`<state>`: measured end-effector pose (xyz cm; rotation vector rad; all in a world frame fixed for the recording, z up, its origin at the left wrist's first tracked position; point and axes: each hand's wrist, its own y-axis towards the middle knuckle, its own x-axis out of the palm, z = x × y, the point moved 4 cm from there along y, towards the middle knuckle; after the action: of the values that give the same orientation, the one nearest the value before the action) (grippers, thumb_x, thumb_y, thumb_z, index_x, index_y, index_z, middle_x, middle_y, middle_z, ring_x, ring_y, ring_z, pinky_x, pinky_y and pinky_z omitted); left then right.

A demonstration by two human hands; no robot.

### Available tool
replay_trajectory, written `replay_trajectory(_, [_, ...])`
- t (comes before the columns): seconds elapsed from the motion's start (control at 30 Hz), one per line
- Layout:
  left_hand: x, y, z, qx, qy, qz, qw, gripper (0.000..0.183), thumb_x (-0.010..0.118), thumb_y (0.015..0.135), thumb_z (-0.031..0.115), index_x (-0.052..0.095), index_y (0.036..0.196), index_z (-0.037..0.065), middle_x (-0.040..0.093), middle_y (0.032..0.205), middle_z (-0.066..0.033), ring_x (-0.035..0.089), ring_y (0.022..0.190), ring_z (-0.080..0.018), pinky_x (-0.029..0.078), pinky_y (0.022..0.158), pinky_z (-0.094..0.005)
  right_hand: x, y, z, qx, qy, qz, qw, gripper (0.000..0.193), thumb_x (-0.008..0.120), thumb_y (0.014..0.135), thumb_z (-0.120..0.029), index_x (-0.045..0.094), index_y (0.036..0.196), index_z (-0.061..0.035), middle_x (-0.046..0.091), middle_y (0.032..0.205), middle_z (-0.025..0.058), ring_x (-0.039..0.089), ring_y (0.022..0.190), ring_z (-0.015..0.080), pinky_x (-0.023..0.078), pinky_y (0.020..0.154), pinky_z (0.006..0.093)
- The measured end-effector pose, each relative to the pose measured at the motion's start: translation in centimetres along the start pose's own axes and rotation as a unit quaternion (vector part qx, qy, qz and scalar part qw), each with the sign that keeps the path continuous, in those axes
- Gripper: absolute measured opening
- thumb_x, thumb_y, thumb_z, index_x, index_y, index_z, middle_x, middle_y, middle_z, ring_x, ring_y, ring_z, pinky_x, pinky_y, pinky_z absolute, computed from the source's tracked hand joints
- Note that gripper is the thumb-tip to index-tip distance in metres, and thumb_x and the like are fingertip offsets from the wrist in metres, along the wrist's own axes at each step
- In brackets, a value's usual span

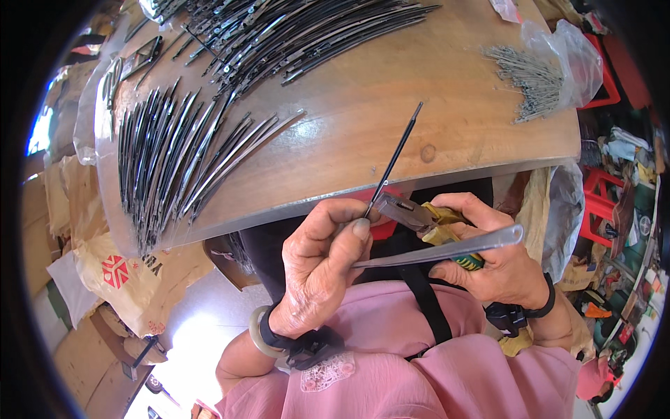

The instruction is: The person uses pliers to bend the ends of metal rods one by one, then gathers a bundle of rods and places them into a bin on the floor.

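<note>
My left hand (322, 255) is closed, thumb and fingers pinching a thin black metal rod (396, 159) that slants up and away over the table edge. From the same grip a grey metal strip (453, 247) runs to the right, ending in a rounded tip; how it joins the rod is hidden by the fingers. My right hand (492, 248) is wrapped round pliers (426, 221) with yellow and green handles. Their jaws lie right beside the rod, just above my left fingertips; whether they bite on it I cannot tell.
The wooden table (363, 140) carries a fan of black and silver strips (164, 153) at left and a larger pile of strips (279, 38) at the back. Thin grey wire pieces (534, 80) spill from a plastic bag (579, 63) at right. Red stools (600, 202) stand beyond the table's right side.
</note>
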<state>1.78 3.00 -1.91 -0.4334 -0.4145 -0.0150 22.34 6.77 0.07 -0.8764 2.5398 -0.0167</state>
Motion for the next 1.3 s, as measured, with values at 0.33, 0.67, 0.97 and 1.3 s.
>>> replay_trajectory(0.33, [-0.4,0.8,0.0,0.019,0.090,-0.014,0.996,0.017,0.050,0.100,0.002,0.060,0.113,-0.003,0.057,0.080,0.0023,0.040,0.064,-0.0022,0.035,0.056,-0.0186,-0.2,1.1,-0.8,-0.053,-0.141,-0.062,0.987,0.038,0.078,0.071,-0.014,0.064,0.102,0.0036,0.057,0.105,0.0172,0.063,0.083,0.0342,0.053,0.071,0.0390])
replay_trajectory(0.67, [-2.2,1.2,0.7,0.003,0.060,0.105,0.993,0.012,0.053,0.098,0.008,0.056,0.104,-0.002,0.050,0.064,-0.0030,0.038,0.047,-0.0069,0.029,0.042,-0.0211,0.5,4.2,-2.0,-0.154,-0.145,-0.061,0.975,0.034,0.075,0.076,-0.016,0.061,0.099,0.0042,0.058,0.100,0.0186,0.062,0.085,0.0353,0.053,0.072,0.0414])
replay_trajectory(0.97, [-3.6,-1.0,0.0,0.031,0.078,0.119,0.989,0.010,0.055,0.097,0.012,0.053,0.097,0.003,0.049,0.061,-0.0027,0.036,0.042,-0.0072,0.027,0.039,-0.0211,2.8,3.5,-1.9,-0.148,-0.187,-0.098,0.966,0.033,0.075,0.077,-0.020,0.058,0.093,0.0046,0.053,0.089,0.0155,0.060,0.073,0.0289,0.053,0.059,0.0348])
replay_trajectory(1.3, [-12.2,-1.1,6.4,0.176,0.355,0.288,0.872,0.018,0.055,0.098,0.010,0.059,0.113,0.000,0.060,0.084,-0.0022,0.051,0.061,-0.0084,0.041,0.054,-0.0202,-10.2,5.9,1.4,-0.189,-0.381,0.155,0.892,0.018,0.067,0.077,-0.008,0.062,0.091,0.0028,0.058,0.101,0.0183,0.060,0.093,0.0352,0.053,0.077,0.0407])
